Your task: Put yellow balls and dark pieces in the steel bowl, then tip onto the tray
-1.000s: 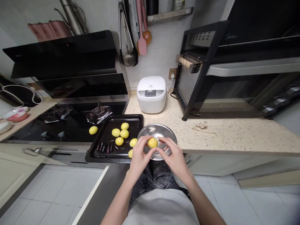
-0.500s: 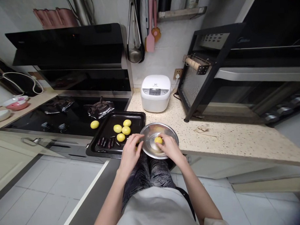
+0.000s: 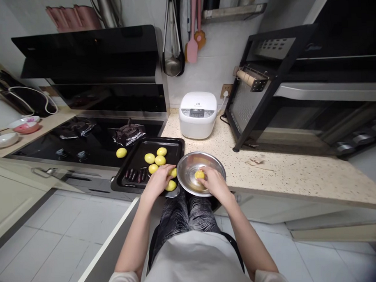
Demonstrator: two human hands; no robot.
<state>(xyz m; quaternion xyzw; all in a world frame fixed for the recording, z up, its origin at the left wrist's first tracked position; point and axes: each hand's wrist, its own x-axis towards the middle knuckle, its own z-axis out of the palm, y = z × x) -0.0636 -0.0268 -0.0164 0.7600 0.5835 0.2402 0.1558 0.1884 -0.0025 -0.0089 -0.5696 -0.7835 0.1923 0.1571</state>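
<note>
My left hand [image 3: 159, 180] is over the right side of a black baking tray [image 3: 179, 146], its fingers curled around a yellow lemon [image 3: 173, 172]. Just below that hand lies another lemon [image 3: 170, 185]. Several more lemons [image 3: 160, 160] rest on the tray, beside a row of small dark purple, finger-shaped pieces [image 3: 135, 175]. Inside a shiny metal bowl [image 3: 185, 165], my right hand [image 3: 213, 179] grips a yellow, lemon-like fruit [image 3: 199, 174] with its fingertips, partly covering it.
One lemon [image 3: 121, 152] sits on the black stove [image 3: 101, 140], left of the tray. Behind the bowl stands a white rice cooker [image 3: 198, 116]. A rack with an oven [image 3: 298, 129] takes up the right. A dry scrap [image 3: 255, 161] lies on the speckled counter [image 3: 288, 174].
My left hand has moved left and down from the bowl's rim onto the tray, closing on a lemon there. My right hand stays in the bowl with its fruit. The view has shifted slightly.
</note>
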